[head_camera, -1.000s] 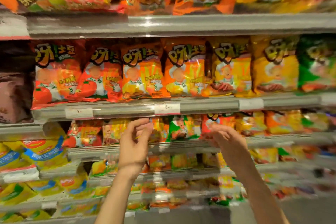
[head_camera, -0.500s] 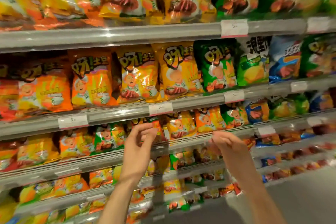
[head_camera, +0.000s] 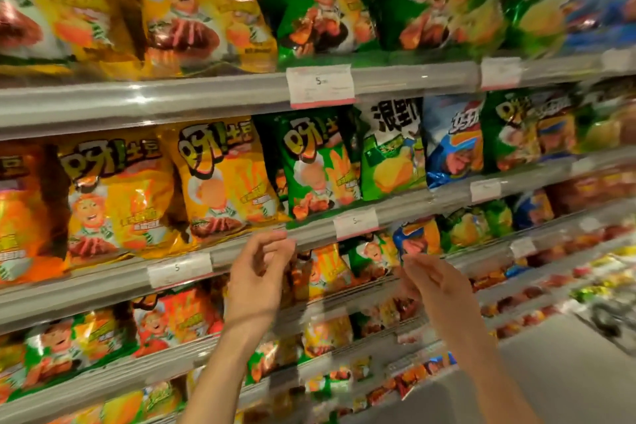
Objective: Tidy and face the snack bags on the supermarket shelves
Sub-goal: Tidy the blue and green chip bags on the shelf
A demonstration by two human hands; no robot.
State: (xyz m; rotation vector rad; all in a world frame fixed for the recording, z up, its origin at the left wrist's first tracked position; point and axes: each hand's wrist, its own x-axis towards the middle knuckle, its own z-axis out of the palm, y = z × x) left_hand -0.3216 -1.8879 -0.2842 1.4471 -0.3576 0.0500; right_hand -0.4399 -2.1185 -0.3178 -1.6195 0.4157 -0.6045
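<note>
Head view: left hand [head_camera: 256, 280] and right hand [head_camera: 435, 286] raised before grey metal shelf rail [head_camera: 103, 280], fingers loosely curled, grasping nothing. Behind, upright yellow crisp bag [head_camera: 223, 179] and green crisp bag [head_camera: 315, 165]. White price tag [head_camera: 179, 268] marked "5".

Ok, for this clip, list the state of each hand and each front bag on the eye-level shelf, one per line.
left hand: raised before the shelf edge, fingers loosely curled, holding nothing
right hand: raised, fingers relaxed, holding nothing
left yellow bag: upright, faced front
second yellow bag: upright, leaning slightly left
green bag: upright, faced front
green-and-white bag: upright, faced front
blue bag: upright, leaning slightly
</note>
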